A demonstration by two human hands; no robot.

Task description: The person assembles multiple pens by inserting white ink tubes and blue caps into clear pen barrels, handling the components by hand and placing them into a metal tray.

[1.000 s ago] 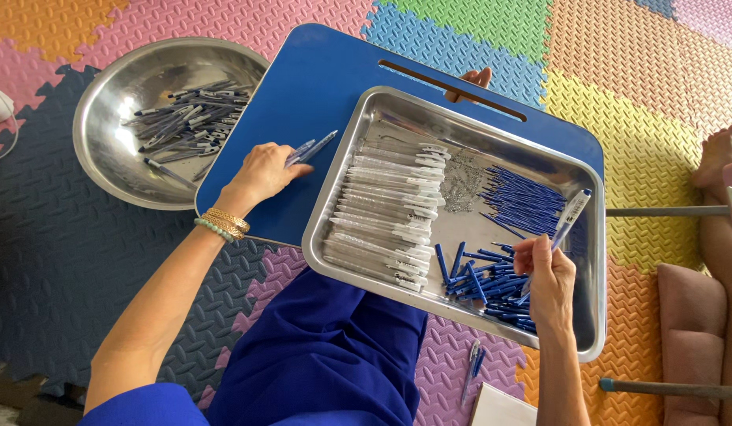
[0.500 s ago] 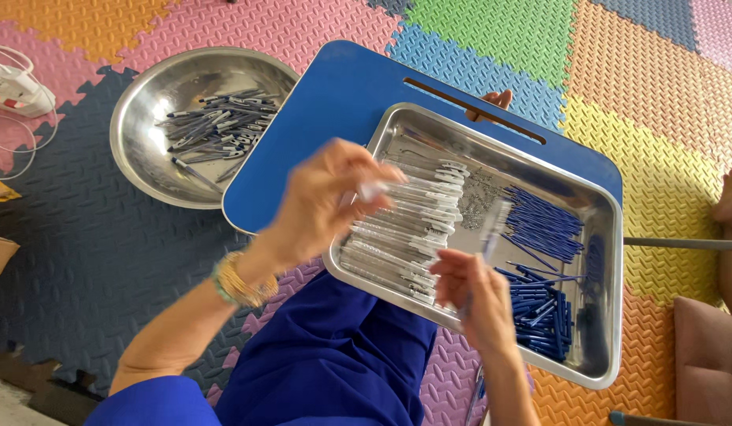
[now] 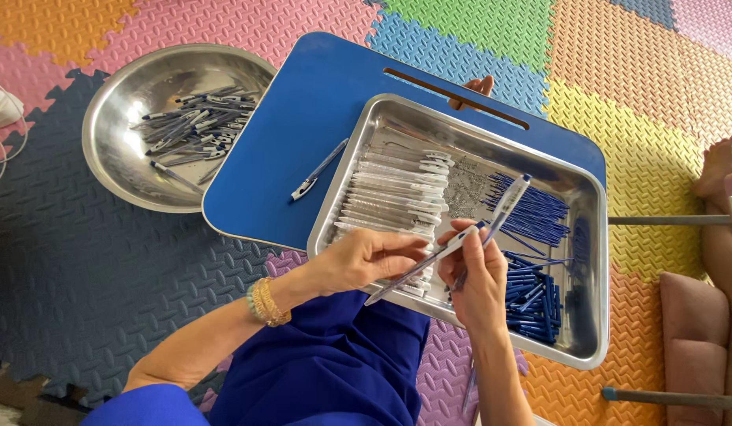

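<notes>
Foam floor: two hands [image 3: 366, 259] [image 3: 478, 278], one pen barrel [image 3: 425, 264].

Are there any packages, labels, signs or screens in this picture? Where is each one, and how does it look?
None can be seen: no package, sign or screen, and no label large enough to tell.
Only loose pen parts lie in the steel tray and finished pens in the round steel bowl.

Foam puzzle-mat floor [image 3: 634, 87] — multicoloured tiles; pink cushion [image 3: 693, 331] at right edge.
</notes>
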